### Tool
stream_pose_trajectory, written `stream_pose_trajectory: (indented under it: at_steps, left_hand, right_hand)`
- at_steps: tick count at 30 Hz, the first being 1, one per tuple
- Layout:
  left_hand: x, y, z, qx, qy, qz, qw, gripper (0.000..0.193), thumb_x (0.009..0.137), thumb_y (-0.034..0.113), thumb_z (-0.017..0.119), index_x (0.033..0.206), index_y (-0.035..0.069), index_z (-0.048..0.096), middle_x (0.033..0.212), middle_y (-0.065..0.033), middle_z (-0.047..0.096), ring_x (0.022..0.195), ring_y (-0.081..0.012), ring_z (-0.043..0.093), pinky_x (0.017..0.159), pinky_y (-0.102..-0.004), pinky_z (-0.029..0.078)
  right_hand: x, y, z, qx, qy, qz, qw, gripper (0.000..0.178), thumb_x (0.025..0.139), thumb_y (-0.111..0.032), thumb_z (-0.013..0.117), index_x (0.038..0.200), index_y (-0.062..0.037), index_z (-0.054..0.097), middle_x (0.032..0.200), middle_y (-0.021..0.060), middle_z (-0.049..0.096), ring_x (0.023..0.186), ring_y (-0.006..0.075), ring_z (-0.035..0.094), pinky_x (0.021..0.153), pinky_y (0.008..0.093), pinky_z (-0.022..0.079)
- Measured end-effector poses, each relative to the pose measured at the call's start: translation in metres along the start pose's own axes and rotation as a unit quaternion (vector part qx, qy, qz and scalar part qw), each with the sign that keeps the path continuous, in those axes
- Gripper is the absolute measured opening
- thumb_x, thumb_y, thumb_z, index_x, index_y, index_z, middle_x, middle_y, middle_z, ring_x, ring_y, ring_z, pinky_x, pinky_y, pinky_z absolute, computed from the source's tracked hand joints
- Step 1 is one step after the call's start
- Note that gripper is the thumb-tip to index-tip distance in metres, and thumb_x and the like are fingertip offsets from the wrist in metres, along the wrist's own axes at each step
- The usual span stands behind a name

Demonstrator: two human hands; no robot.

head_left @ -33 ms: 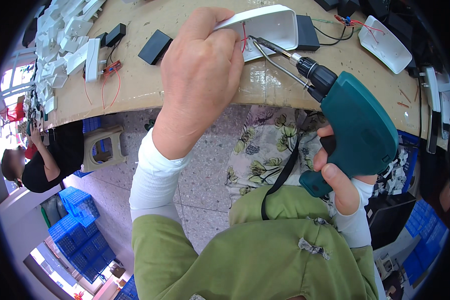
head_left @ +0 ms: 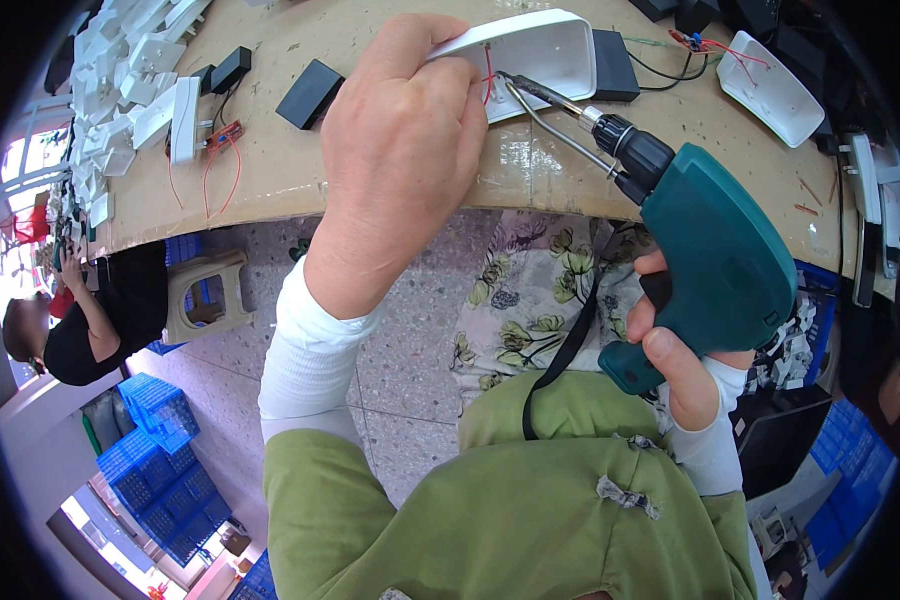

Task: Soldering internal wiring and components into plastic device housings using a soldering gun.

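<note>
My left hand [head_left: 400, 150] is closed on the left end of a white plastic housing [head_left: 550, 55], held tilted at the table's edge. A red wire [head_left: 489, 75] runs inside it. My right hand [head_left: 680, 365] wraps round the handle of a green soldering gun [head_left: 720, 250], with a finger by its black trigger. The gun points up and left. Its metal tip [head_left: 515, 80] reaches into the housing beside the red wire, and a thin bent tube [head_left: 560, 135] runs below the tip. My left fingertips are hidden behind the housing wall.
White housings are heaped [head_left: 135, 70] at far left, near a red-wired circuit board [head_left: 225, 135]. Black boxes [head_left: 310, 94] lie on the table [head_left: 270, 185]. At right sits another white housing [head_left: 770, 90] with wires. A person [head_left: 90, 310] works at left, near blue crates [head_left: 160, 460].
</note>
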State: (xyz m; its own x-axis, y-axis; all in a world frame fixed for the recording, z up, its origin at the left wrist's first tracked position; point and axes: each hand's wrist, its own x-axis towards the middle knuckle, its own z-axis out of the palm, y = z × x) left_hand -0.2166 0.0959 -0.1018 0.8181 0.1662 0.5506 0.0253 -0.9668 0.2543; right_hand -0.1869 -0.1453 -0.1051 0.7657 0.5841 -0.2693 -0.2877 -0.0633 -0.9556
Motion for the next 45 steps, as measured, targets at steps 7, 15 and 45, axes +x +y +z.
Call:
stream_pose_trajectory:
  at_steps: [7, 15, 45]
  left_hand:
    - [0.001, 0.000, 0.000, 0.010, -0.001, 0.000, 1.000, 0.005, 0.075, 0.004, 0.063, 0.077, -0.001, 0.064, 0.097, -0.0079, 0.062, 0.070, -0.0215, 0.059, 0.063, -0.0297, 0.046]
    - [0.000, 0.002, 0.000, 0.012, -0.003, -0.006, 1.000, 0.006, 0.076, 0.004, 0.062, 0.078, -0.001, 0.064, 0.097, -0.0077, 0.061, 0.069, -0.0213, 0.059, 0.063, -0.0295, 0.046]
    - [0.001, 0.004, -0.001, 0.016, -0.010, -0.025, 1.000, 0.007, 0.077, 0.005, 0.061, 0.078, -0.001, 0.064, 0.098, -0.0068, 0.061, 0.070, -0.0216, 0.060, 0.064, -0.0306, 0.046]
  right_hand:
    - [0.001, -0.001, 0.000, 0.002, 0.003, 0.006, 1.000, 0.060, 0.071, -0.012, 0.064, 0.126, 0.0013, 0.042, 0.109, 0.0159, 0.053, 0.072, 0.0158, 0.056, 0.065, 0.0279, 0.047]
    - [0.001, 0.000, 0.001, 0.016, 0.002, 0.003, 1.000, 0.064, 0.071, -0.009, 0.065, 0.128, 0.0008, 0.039, 0.110, 0.0174, 0.053, 0.071, 0.0161, 0.056, 0.065, 0.0275, 0.046]
    - [-0.003, -0.010, 0.004, -0.007, 0.003, 0.020, 1.000, 0.054, 0.074, -0.012, 0.064, 0.122, 0.0010, 0.045, 0.104, 0.0126, 0.052, 0.076, 0.0163, 0.056, 0.067, 0.0277, 0.046]
